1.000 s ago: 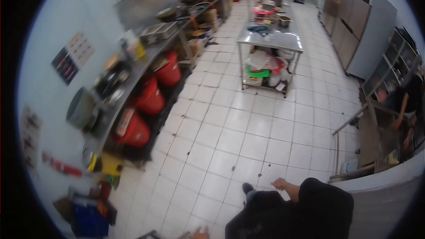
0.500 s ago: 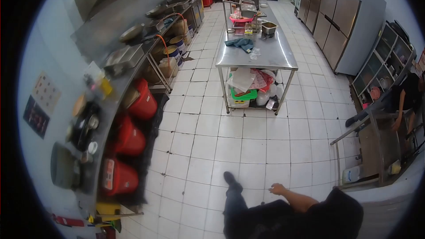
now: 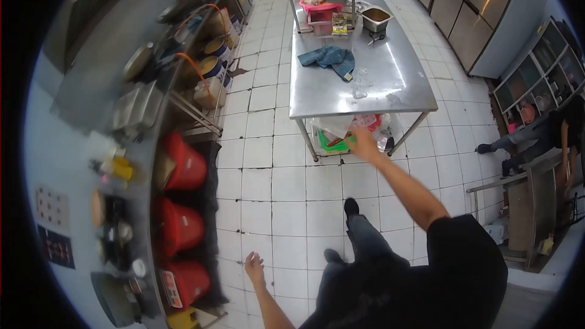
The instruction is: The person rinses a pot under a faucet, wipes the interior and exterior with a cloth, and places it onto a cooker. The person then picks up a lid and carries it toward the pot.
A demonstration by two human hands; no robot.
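We hold our left hand (image 3: 254, 267) empty and loosely open, probably for balance; our right hand (image 3: 364, 145) extends towards the steel table (image 3: 318, 99), its grip unclear; the blue cloth (image 3: 332, 60) lies beyond it, perhaps kept handy for wiping.

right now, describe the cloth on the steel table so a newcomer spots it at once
Find the steel table on the white-tiled floor. On its top, nearer you than the pink basin, lies a crumpled blue-green cloth. Opaque fabric sets it apart from the clear plastic beside it.
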